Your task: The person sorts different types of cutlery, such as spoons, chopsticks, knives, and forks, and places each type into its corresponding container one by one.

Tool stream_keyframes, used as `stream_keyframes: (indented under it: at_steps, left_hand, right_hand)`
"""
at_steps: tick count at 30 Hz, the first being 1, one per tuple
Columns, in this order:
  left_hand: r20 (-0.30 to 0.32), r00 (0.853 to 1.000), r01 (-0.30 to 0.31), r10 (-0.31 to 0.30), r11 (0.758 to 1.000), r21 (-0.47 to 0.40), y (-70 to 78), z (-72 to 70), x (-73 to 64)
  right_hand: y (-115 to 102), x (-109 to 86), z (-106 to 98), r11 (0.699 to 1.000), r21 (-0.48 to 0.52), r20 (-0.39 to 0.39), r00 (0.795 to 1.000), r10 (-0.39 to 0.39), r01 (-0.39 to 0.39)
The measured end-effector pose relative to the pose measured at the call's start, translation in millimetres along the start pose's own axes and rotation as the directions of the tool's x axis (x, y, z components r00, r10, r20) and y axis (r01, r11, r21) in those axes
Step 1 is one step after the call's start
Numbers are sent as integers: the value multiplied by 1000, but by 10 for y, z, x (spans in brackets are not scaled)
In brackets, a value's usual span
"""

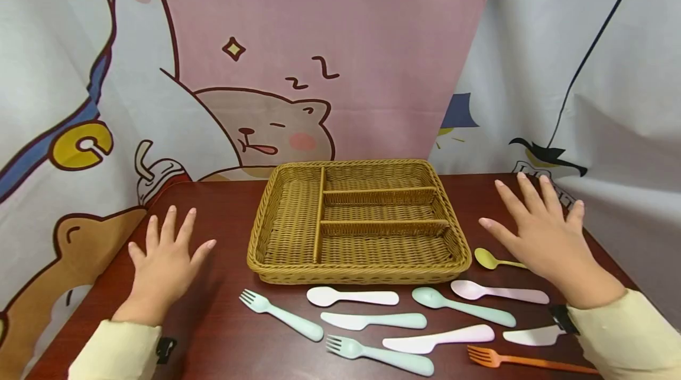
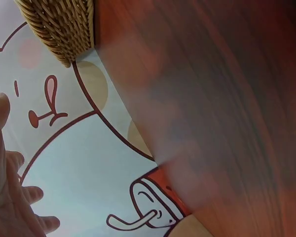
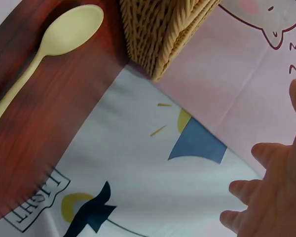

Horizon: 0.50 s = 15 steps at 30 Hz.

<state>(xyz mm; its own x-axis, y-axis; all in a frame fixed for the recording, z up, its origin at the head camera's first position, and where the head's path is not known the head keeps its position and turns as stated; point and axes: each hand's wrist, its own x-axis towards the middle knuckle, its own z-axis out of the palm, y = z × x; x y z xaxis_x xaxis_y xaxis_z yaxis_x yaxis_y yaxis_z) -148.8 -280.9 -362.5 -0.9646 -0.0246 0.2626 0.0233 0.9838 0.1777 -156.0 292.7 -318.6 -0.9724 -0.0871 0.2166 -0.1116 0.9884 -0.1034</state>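
Note:
My left hand (image 1: 165, 268), fingers spread, is held left of a wicker cutlery tray (image 1: 359, 273) and holds nothing. On the other side my right hand (image 1: 548, 238) is also spread and holds nothing, nearest to a yellow spoon (image 1: 485, 258) whose handle it partly hides. In front of the tray lie a green fork (image 1: 292, 320), a second green fork (image 1: 383, 356), a white spoon (image 1: 351, 296), a green spoon (image 1: 463, 306), a pink spoon (image 1: 500, 292), a white-and-green knife (image 1: 372, 320), a pink knife (image 1: 438, 338), a white knife (image 1: 532, 336) and an orange fork (image 1: 532, 361).
The tray has one long compartment on its left and three shorter ones on its right, with bare wicker bottoms. Cartoon-printed curtains (image 1: 372, 43) hang behind and beside the dark red table (image 1: 223, 344). The right sleeve (image 1: 622, 333) covers part of the white knife.

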Motion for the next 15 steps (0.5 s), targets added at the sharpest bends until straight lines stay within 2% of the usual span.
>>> stream_keyframes:
  at_steps: [7, 15]
  left_hand:
    - [-17, 999, -33, 33, 999, -20, 158, 35, 102]
    - [19, 998, -52, 53, 997, -58, 338, 70, 248]
  right_hand:
    - [-163, 24, 16, 998, 30, -39, 998, -53, 54]
    - [-370, 64, 69, 992, 52, -43, 992, -116, 118]
